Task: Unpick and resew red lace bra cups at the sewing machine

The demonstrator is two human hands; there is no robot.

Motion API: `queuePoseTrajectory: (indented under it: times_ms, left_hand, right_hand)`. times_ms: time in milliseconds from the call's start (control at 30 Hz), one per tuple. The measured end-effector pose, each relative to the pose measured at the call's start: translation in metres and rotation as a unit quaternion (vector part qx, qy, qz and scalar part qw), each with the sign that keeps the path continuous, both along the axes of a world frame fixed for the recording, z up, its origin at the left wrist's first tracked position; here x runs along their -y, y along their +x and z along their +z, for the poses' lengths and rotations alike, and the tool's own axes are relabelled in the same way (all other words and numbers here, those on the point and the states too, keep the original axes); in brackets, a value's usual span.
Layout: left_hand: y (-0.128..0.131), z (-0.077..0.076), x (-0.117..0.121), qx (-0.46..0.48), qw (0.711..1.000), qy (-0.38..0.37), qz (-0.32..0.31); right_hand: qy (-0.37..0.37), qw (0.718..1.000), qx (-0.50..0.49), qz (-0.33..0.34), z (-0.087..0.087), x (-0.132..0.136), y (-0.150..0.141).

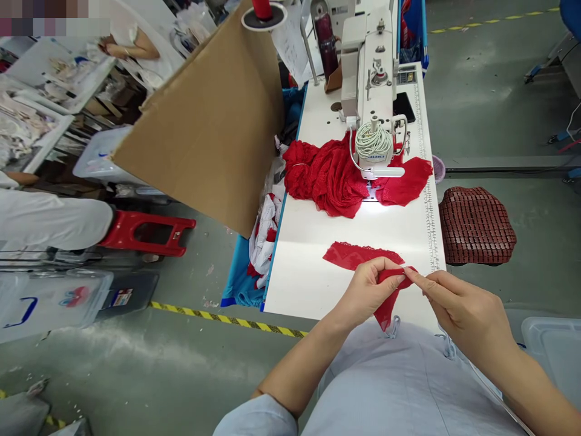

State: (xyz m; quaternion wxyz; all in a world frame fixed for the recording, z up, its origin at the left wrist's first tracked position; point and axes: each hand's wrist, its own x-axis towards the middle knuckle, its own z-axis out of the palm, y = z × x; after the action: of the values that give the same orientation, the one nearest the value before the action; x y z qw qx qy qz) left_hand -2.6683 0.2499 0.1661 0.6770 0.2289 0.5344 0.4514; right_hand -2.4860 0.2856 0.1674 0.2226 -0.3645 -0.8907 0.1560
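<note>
Both of my hands meet over the near right corner of the sewing table (299,266), pinching a piece of red lace fabric (351,254). My left hand (370,290) grips it between thumb and fingers. Close beside those fingertips, my right hand (463,303) pinches the fabric's edge. One part of the piece lies on the white tabletop to the left, while another hangs below my left hand. Beyond them stands a white sewing machine (376,72). A bunched heap of red lace (322,172) lies around its needle area, with a flat red end to the right.
A large cardboard sheet (213,115) leans at the table's left, above a blue cloth bin (242,272) with white and red fabric. A woven-topped stool (476,224) stands right. A phone (403,107) lies beside the machine. Other people sit at the far left, near a red stool (145,230).
</note>
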Motion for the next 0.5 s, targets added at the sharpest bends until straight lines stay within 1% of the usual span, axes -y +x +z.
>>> queuePoseTrajectory:
  times_ms: [67,133,200,233,300,333,400,500]
  left_hand:
    - [0.0,0.0,0.0,-0.004,1.0,0.004,0.003]
    - [-0.001,0.0,0.0,0.012,1.0,0.009,0.003]
    - [-0.002,0.0,0.001,0.035,0.999,0.007,-0.001]
    - [-0.003,-0.001,0.001,0.043,0.999,0.001,-0.005]
    - [-0.003,-0.002,0.001,0.048,0.999,-0.01,-0.013]
    - [-0.004,-0.002,0.001,0.048,0.999,-0.014,-0.015]
    - [-0.003,-0.003,0.0,0.052,0.998,-0.018,-0.013]
    - [-0.002,-0.003,0.0,0.061,0.998,-0.021,-0.008]
  right_hand:
    - [-0.027,0.999,-0.035,-0.008,0.001,0.001,-0.002]
    - [-0.098,0.99,-0.106,-0.003,0.003,0.001,-0.005]
    - [-0.185,0.967,-0.172,-0.008,0.005,0.0,-0.007]
    - [-0.226,0.955,-0.19,-0.018,0.006,-0.001,-0.008]
    - [-0.287,0.936,-0.2,-0.046,0.007,-0.004,-0.009]
    - [-0.304,0.931,-0.197,-0.051,0.008,-0.005,-0.009]
    - [-0.299,0.934,-0.191,-0.037,0.007,-0.007,-0.008]
    - [-0.221,0.961,-0.168,0.011,0.006,-0.009,-0.004]
